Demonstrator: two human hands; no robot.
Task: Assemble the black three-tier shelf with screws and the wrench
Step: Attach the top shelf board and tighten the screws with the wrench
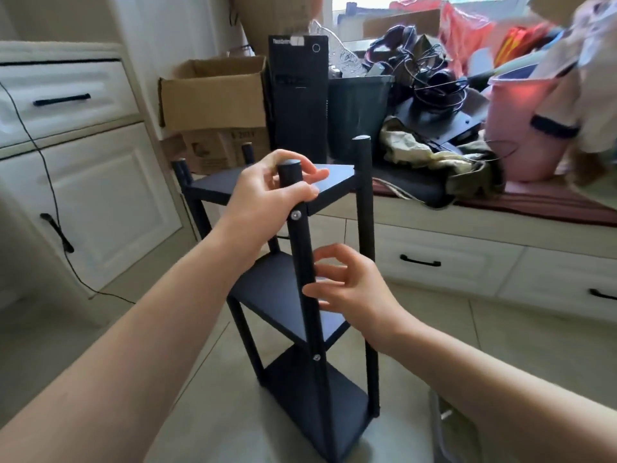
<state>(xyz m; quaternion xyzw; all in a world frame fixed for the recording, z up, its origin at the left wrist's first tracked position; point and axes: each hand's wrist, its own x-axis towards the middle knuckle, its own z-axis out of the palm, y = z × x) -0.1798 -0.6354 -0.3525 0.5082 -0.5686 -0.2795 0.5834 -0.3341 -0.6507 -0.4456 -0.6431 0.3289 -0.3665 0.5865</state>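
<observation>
The black three-tier shelf (290,289) stands upright on the tiled floor, with three dark boards between round black posts. My left hand (270,192) is wrapped around the top of the near post (302,248), just above a silver screw (295,214). A second screw (316,357) shows lower on the same post. At the middle tier my right hand (347,282) has its fingers spread, fingertips touching that post, and holds nothing. No wrench is in view.
White cabinets with black handles (61,99) stand at the left, with a black cable (50,182) hanging down. Cardboard boxes (213,95) and a black computer tower (298,95) are behind the shelf. A window bench (500,208) at the right holds cables, cloth and a pink bucket (524,128).
</observation>
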